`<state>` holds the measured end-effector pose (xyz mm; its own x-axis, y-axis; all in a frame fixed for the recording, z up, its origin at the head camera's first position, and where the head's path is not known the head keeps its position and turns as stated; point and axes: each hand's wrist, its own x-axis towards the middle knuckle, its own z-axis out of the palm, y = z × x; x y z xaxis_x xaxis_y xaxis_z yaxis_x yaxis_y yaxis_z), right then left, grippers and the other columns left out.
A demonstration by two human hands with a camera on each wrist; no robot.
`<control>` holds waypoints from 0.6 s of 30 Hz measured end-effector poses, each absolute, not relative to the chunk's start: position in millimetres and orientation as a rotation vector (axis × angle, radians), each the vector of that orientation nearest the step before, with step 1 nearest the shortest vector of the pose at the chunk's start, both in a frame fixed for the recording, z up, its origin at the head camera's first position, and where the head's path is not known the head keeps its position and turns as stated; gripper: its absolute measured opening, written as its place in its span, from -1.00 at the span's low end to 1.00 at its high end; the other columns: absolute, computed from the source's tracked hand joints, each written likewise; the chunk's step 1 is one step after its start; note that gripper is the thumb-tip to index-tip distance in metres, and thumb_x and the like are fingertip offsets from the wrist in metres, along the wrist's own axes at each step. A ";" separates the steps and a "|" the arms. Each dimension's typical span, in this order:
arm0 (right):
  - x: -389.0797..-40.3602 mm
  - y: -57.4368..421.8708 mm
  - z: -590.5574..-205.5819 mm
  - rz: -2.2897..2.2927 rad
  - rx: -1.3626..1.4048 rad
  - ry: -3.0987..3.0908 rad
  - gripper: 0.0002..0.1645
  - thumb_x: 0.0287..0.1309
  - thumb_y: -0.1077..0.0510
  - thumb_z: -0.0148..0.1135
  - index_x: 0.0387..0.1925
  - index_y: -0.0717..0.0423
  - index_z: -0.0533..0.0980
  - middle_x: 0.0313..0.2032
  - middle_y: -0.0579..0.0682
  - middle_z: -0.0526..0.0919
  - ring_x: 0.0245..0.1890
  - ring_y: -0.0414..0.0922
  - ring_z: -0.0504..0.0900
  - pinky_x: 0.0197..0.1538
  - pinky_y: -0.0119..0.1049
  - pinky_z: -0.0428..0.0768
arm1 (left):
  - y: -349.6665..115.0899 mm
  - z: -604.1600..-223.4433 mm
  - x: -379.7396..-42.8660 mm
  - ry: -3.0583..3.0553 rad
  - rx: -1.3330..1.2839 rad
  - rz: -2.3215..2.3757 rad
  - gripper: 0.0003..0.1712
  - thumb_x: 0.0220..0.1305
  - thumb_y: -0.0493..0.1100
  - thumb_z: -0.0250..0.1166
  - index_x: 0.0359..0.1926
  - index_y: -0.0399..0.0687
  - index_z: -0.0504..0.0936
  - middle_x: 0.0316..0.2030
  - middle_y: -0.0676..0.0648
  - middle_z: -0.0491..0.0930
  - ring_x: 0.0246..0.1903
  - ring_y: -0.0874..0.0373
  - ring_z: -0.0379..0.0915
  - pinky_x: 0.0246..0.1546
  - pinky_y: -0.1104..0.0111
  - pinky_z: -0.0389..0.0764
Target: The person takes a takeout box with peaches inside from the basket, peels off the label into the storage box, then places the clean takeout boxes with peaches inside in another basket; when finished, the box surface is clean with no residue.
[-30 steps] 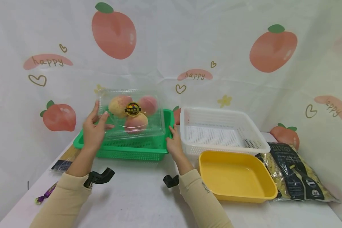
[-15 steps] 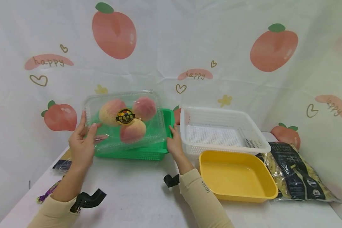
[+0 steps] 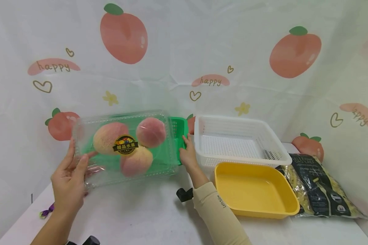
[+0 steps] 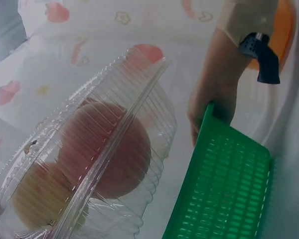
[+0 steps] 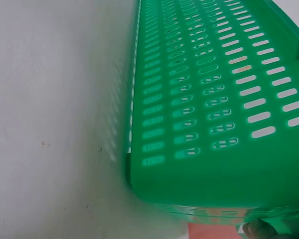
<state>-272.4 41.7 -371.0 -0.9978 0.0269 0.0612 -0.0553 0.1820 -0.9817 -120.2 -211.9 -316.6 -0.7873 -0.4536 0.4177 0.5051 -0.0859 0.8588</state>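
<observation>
My left hand grips the left end of a clear plastic fruit box, thumb in front and fingers behind. Three peaches show through its lid, which bears a black and gold label. The box is held up, tilted toward me, and overlaps a green plastic basket in the head view. From the left wrist, the box appears beside the basket, with a gap between them. At the basket's right end, my right hand holds the rim; in its wrist view only a fingertip shows.
Right of the green basket stands a white perforated basket, with a yellow tray in front of it. A black and clear food bag lies at the far right. A purple wrapped candy lies at the left table edge.
My left hand has brought the fruit box toward me, down and to the left, away from over the green basket. My right hand has stayed at the basket's rim.
</observation>
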 end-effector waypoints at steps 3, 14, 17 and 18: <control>-272.5 40.9 -371.5 1.957 0.026 -2.365 -0.29 0.14 0.44 -0.17 0.37 0.21 0.12 0.48 -0.03 -0.14 0.47 -0.01 -0.20 0.45 -0.03 -0.05 | -214.9 -322.1 -107.8 -1.436 -0.158 -1.988 -0.37 0.29 -0.48 0.01 0.35 -0.10 0.20 -0.28 0.00 0.72 -0.51 0.21 0.67 -0.44 0.51 0.62; -272.3 41.8 -372.2 1.933 0.038 -2.371 -0.30 0.17 0.43 -0.16 0.38 0.20 0.11 0.48 -0.02 -0.14 0.47 -0.01 -0.19 0.45 -0.02 -0.06 | -226.3 -339.0 -64.1 -1.532 0.024 -2.024 -0.34 0.30 -0.44 0.02 0.38 -0.02 0.17 -0.22 0.09 0.72 -0.50 0.22 0.67 -0.47 0.47 0.62; -271.4 41.5 -371.1 1.937 0.039 -2.375 -0.30 0.17 0.43 -0.15 0.38 0.20 0.11 0.48 -0.03 -0.14 0.47 -0.01 -0.19 0.46 -0.03 -0.06 | -231.9 -341.9 -56.4 -1.510 0.117 -2.057 -0.35 0.29 -0.40 0.06 0.37 0.02 0.20 -0.24 0.09 0.72 -0.50 0.20 0.68 -0.50 0.44 0.62; -271.2 41.5 -370.9 1.937 0.040 -2.375 -0.30 0.17 0.43 -0.15 0.38 0.20 0.11 0.48 -0.03 -0.14 0.47 -0.01 -0.19 0.46 -0.03 -0.06 | -234.6 -343.2 -53.8 -1.513 0.120 -2.065 -0.34 0.29 -0.40 0.06 0.37 0.02 0.19 -0.25 0.08 0.72 -0.51 0.18 0.68 -0.51 0.43 0.62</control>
<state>-271.2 41.5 -370.9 -0.9968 0.0280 0.0754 -0.0683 0.2021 -0.9770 -53.8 -234.6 -343.2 -0.8332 -0.4914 0.2537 0.3901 -0.1970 0.8995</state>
